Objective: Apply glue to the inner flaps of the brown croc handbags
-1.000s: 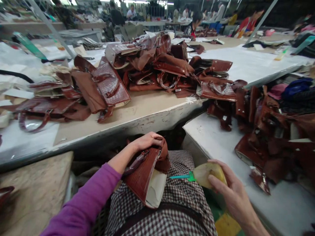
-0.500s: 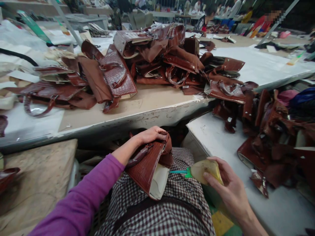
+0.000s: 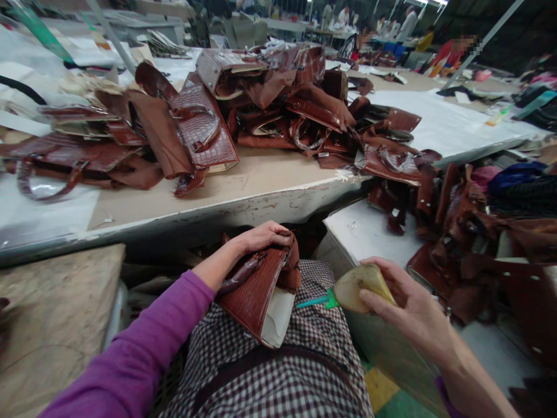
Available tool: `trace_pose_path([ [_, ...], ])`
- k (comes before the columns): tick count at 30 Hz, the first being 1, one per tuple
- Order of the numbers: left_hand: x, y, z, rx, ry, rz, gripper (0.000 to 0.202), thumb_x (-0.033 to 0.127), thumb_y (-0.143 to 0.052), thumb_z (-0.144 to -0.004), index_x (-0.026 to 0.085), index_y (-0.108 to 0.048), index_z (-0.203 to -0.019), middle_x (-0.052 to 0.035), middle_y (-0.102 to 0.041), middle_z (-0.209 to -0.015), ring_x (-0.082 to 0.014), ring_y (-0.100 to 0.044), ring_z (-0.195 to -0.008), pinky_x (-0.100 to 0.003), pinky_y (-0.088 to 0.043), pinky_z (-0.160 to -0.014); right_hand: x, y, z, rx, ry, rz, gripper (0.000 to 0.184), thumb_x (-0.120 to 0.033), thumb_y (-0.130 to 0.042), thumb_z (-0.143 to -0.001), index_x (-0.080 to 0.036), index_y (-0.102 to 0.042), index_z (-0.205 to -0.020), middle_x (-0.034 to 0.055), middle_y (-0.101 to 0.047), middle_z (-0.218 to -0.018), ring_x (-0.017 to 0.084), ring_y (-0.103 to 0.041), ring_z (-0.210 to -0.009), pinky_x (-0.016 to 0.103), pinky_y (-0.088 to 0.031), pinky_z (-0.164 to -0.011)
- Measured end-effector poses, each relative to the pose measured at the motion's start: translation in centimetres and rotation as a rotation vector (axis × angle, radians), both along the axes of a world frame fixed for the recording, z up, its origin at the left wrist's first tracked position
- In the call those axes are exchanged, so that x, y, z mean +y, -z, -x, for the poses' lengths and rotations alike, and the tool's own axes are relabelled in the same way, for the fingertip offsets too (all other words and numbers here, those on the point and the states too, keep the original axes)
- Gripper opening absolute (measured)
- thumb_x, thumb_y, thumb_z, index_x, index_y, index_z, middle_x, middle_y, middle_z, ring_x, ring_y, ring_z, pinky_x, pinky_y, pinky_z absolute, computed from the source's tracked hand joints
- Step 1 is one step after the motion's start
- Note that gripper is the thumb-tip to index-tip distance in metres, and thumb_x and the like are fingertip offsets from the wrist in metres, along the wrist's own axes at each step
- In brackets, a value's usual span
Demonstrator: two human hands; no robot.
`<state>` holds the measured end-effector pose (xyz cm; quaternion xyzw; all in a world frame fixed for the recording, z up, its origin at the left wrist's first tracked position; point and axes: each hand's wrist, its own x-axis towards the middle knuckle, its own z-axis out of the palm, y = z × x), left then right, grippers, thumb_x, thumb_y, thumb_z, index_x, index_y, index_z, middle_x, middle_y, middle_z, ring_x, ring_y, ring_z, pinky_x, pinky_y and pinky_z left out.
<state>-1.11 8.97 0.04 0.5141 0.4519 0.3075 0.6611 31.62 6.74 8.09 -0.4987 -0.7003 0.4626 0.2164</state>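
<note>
My left hand (image 3: 266, 235) grips the upper edge of a brown crocodile-patterned handbag (image 3: 250, 293), which rests tilted on my lap over a checked apron (image 3: 243, 383). The bag's pale inner side (image 3: 277, 313) faces to the right, and brown lining cloth bunches beneath my fingers. In my right hand (image 3: 398, 299) is a soft squeeze bottle (image 3: 361, 287) of yellowish liquid, wrapped by thumb and fingers. Its green cap and thin blue-green nozzle (image 3: 312, 302) point left at the bag's open side, with a small gap between them.
Brown handbags lie heaped on the long table (image 3: 278, 194) ahead. More bag pieces (image 3: 487, 255) cover the white table (image 3: 365, 232) on the right. A worn wooden board (image 3: 56, 313) is at left. Slanted metal poles (image 3: 114, 38) rise from the table; people work far behind.
My right hand has drawn slightly up, and the bottle's nozzle now tilts more downward, a little off the bag. My left hand keeps its hold on the handbag. The whole view has shifted slightly.
</note>
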Motion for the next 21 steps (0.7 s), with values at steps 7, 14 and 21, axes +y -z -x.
trace_pose_path([
  [7,-0.2,0.2,-0.3,-0.048,-0.003,0.005,0.033,0.041,-0.072,-0.073,0.014,-0.055,-0.065,0.0045,-0.049,-0.06,-0.0086,-0.04,-0.054,-0.023,-0.03,-0.053,1.0,-3.0,1.4,-0.195,-0.208,-0.155,0.049,-0.048,-0.083,-0.072,-0.031,-0.07,-0.116,0.004,-0.074,-0.096,0.028,-0.067,-0.079,0.036,-0.053,-0.071],
  [14,-0.4,0.6,-0.1,-0.063,-0.022,0.011,0.035,0.042,-0.075,-0.07,0.014,-0.055,-0.065,0.005,-0.048,-0.059,-0.0078,-0.039,-0.051,-0.023,-0.029,-0.052,1.1,-2.9,2.2,-0.244,-0.273,-0.25,0.049,-0.05,-0.082,-0.075,-0.033,-0.069,-0.119,0.0037,-0.073,-0.103,0.028,-0.068,-0.083,0.037,-0.054,-0.074],
  [21,-0.3,0.0,0.1,-0.022,-0.045,0.003,0.035,0.044,-0.074,-0.068,0.014,-0.056,-0.064,0.0049,-0.048,-0.058,-0.0088,-0.039,-0.053,-0.023,-0.029,-0.054,0.2,0.6,0.5,-0.005,-0.056,-0.018,0.051,-0.046,-0.083,-0.073,-0.029,-0.066,-0.118,0.006,-0.072,-0.107,0.03,-0.069,-0.092,0.038,-0.057,-0.079],
])
